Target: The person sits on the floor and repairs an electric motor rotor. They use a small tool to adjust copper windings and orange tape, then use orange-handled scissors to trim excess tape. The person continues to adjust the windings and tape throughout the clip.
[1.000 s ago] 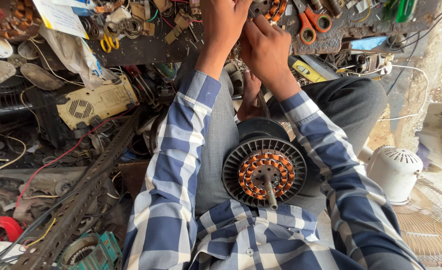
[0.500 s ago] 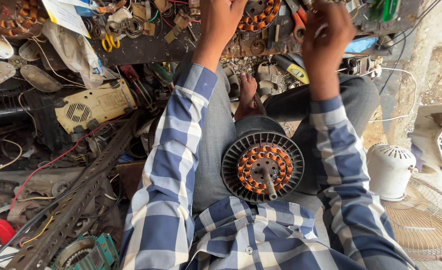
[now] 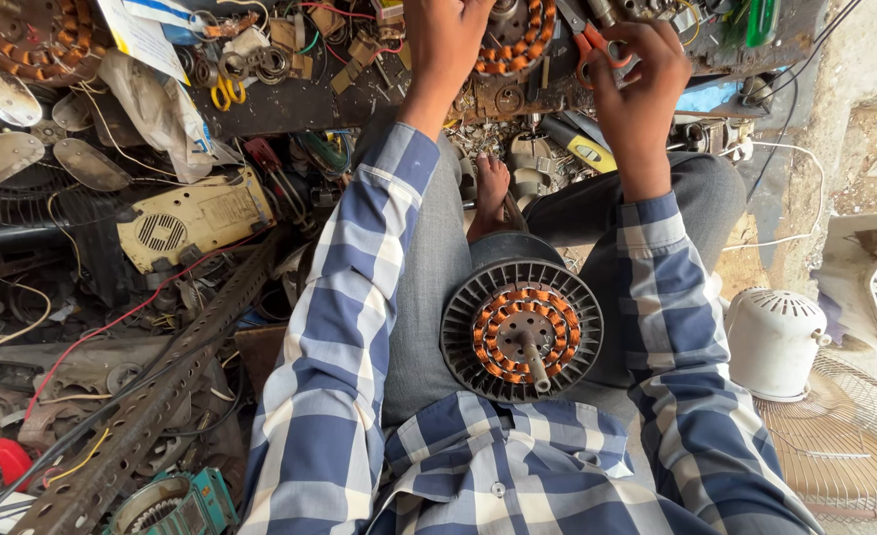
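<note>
Fingers of the right hand [image 3: 639, 84] curl around orange-handled scissors [image 3: 591, 50]; left hand [image 3: 445, 45], arm outstretched, rests beside a copper-wound stator [image 3: 520, 45], its grip hidden.

Cluttered workbench [image 3: 290, 104] — scissors [image 3: 225, 92], coils [image 3: 518, 45]

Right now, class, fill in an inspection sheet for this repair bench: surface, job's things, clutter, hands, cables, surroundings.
Surface: dark bench, crowded with parts.
Job's things: fan motor with copper windings rests in the lap; orange-handled scissors on the bench.
Clutter: yellow scissors, beige casing, perforated metal strip, fan blades.
Hands: left hand on the bench beside a copper coil; right hand at the orange-handled scissors.
Cables: red wire, white cable.
Surroundings: white motor cover, fan guard.
</note>
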